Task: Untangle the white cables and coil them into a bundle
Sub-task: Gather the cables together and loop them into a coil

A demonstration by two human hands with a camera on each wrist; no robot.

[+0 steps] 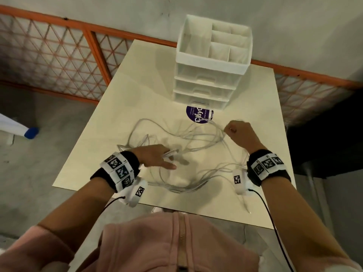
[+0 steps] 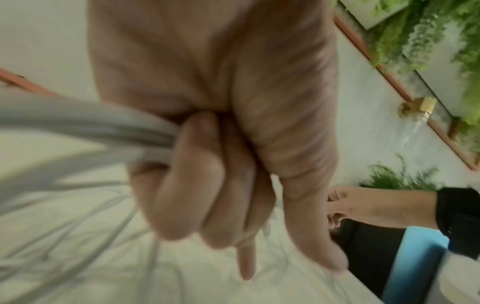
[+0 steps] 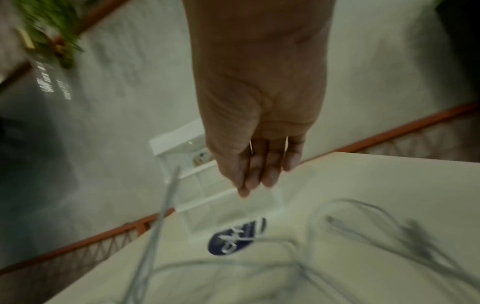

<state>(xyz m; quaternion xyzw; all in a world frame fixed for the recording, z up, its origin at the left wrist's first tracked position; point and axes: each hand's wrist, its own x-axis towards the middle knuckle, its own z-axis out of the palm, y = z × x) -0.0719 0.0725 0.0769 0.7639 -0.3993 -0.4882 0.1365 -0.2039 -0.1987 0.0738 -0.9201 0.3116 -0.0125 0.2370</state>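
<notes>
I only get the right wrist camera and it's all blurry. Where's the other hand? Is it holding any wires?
Observer: Yes. In the left wrist view the left hand has fingers curled round several strands of the white cables.
Operator: Are the wires all neat yet?
Observer: No. The head view shows them sprawled in loose loops across the table, none coiled.
Operator: What's that white box thing?
Observer: From the head view, a drawer organizer with three drawers stacked under its open top tray.

One tabletop (image 1: pixel 94 154) carries one white drawer unit (image 1: pixel 208 75) with three drawers and one purple round sticker (image 1: pixel 193 114). The tangled white cables (image 1: pixel 196 138) cannot be counted. Two hands work: left hand (image 1: pixel 155 155), right hand (image 1: pixel 240 134).
</notes>
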